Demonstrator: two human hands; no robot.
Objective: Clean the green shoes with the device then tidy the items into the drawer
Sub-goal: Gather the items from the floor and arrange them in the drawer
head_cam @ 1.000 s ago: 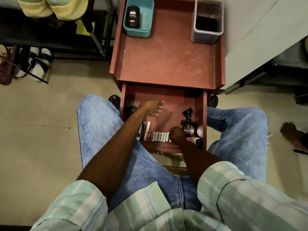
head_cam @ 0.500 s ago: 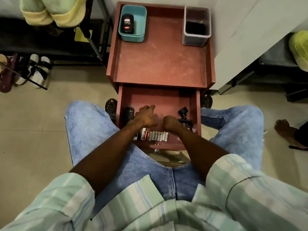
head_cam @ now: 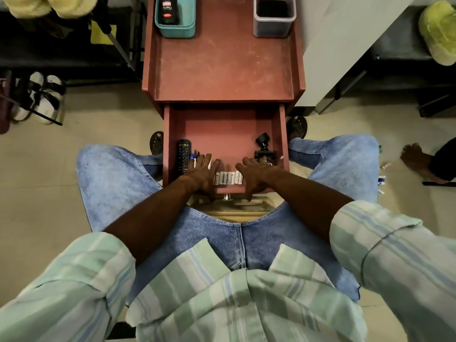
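Observation:
The red-brown drawer [head_cam: 222,124] of the small cabinet stands pulled out between my knees. My left hand [head_cam: 201,175] and my right hand [head_cam: 255,177] both lie over its front edge, fingers reaching inside and thumbs down the front near the knob [head_cam: 226,197]. Inside the drawer lie a black remote [head_cam: 183,156], pens [head_cam: 195,155], a row of batteries [head_cam: 228,178] and a black clamp mount [head_cam: 263,146]. A black device [head_cam: 169,9] sits in a teal bin [head_cam: 187,28] on the cabinet top. Green shoes show at the top left [head_cam: 49,4] and far right [head_cam: 438,33].
A grey container [head_cam: 274,25] stands at the back right of the cabinet top [head_cam: 222,62]. White sandals [head_cam: 39,97] lie under a dark rack at the left. Another person's foot [head_cam: 417,159] rests on the floor at the right, with small items scattered near it.
Both hands have drawn back from among the drawer's contents to its front edge. The right hand has let go of the item by the clamp mount.

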